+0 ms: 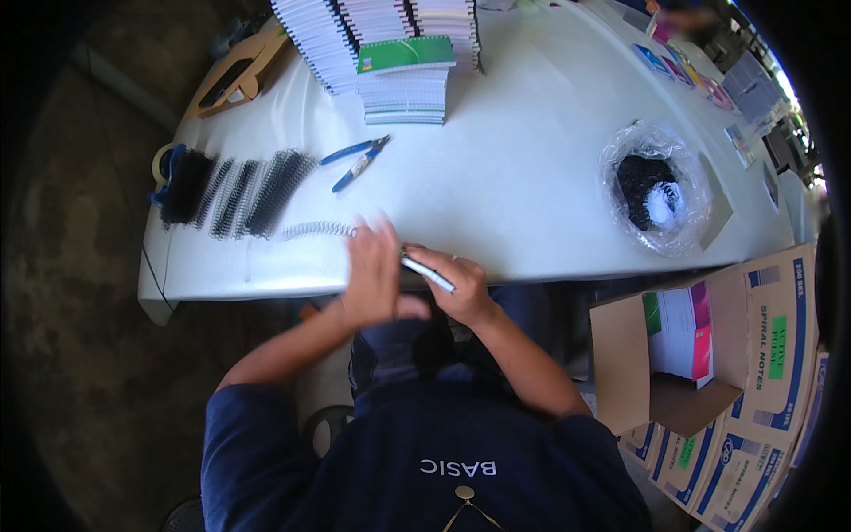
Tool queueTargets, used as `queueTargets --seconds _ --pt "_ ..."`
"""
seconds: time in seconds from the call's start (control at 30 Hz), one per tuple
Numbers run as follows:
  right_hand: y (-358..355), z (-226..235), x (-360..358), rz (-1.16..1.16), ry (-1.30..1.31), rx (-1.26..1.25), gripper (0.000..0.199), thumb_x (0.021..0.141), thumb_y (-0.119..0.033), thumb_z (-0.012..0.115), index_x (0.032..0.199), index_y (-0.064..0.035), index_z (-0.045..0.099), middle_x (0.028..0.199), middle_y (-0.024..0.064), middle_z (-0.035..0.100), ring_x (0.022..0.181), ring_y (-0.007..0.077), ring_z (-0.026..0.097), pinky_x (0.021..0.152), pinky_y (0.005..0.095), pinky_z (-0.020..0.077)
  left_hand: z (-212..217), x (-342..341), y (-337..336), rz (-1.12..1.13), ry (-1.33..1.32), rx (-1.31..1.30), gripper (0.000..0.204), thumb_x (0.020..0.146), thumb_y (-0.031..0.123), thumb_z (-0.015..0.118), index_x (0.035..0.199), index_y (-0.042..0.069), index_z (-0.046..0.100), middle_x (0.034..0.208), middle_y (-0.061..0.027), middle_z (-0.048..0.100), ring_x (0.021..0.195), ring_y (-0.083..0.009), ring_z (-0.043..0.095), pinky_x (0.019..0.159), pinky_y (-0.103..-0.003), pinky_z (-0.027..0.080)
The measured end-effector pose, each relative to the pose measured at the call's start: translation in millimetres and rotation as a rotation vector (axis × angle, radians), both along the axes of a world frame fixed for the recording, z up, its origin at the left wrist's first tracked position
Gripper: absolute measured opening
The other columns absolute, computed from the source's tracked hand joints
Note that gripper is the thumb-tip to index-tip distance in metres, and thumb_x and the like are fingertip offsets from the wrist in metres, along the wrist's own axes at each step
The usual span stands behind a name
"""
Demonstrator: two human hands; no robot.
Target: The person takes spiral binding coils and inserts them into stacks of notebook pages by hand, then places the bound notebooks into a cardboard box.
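Left hand (370, 275), blurred, fingers curled on a silver wire spiral (317, 230) at the white table (532, 177) edge. Right hand (459, 288) grips a notebook (425, 272), prob. by its spine. 2 blue-handled pliers (357, 160) lie behind, w/ black coils (235, 195) left.
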State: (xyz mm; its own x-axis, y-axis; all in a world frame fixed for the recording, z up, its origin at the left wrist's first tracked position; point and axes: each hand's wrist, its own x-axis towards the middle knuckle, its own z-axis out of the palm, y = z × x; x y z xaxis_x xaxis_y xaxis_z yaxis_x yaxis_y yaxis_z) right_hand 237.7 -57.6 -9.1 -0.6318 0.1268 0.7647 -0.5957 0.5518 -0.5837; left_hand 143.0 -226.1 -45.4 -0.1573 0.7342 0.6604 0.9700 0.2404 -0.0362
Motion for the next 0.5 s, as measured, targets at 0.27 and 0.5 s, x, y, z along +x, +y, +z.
queueTargets --seconds 0.27,0.5 --pt "-5 -12 0 -0.055 -0.129 -0.098 0.030 0.078 -0.004 0.067 0.108 -0.0056 0.062 0.091 0.0138 0.067 0.079 0.0292 0.066 0.066 0.0353 0.0526 10 -12 7 0.102 -0.061 0.074 0.110 0.076 0.078 0.031 0.137 -0.013 0.019 0.140 -0.0392 0.018 0.131 -0.0569 0.008 0.101 -0.066 -0.006" --pt "-3 -8 2 0.018 -0.121 -0.003 0.035 0.075 0.000 0.066 0.110 -0.0052 0.062 0.096 0.0147 0.066 0.076 0.0297 0.066 0.067 0.0357 0.0527 42 -14 12 0.117 0.252 0.172 0.113 0.073 0.081 0.032 0.138 -0.009 0.020 0.138 -0.0409 0.019 0.130 -0.0574 0.012 0.100 -0.069 0.000"
